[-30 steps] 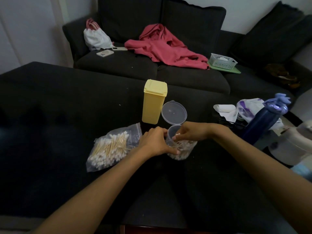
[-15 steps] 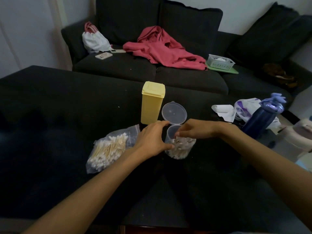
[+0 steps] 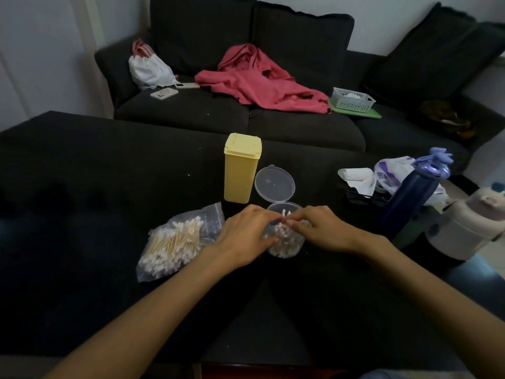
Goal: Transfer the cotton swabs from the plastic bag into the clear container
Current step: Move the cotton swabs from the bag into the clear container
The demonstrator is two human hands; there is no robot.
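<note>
The clear container stands on the dark surface, packed with cotton swabs, its hinged lid open behind it. My left hand grips the container's left side, with its fingers reaching over the rim. My right hand comes in from the right, and its curled fingertips pinch swabs at the mouth. Two swab tips stick up between the hands. The plastic bag lies to the left, holding many wooden-stemmed swabs.
A yellow lidded box stands just behind the container. A dark blue bottle, white wrappers and a pale jug crowd the right. Behind the surface is a sofa with a red garment and a white basket.
The container went from tilted to upright. My left hand shifted up from its side over the rim, and my right hand's fingers moved to the swab tips at the mouth.
</note>
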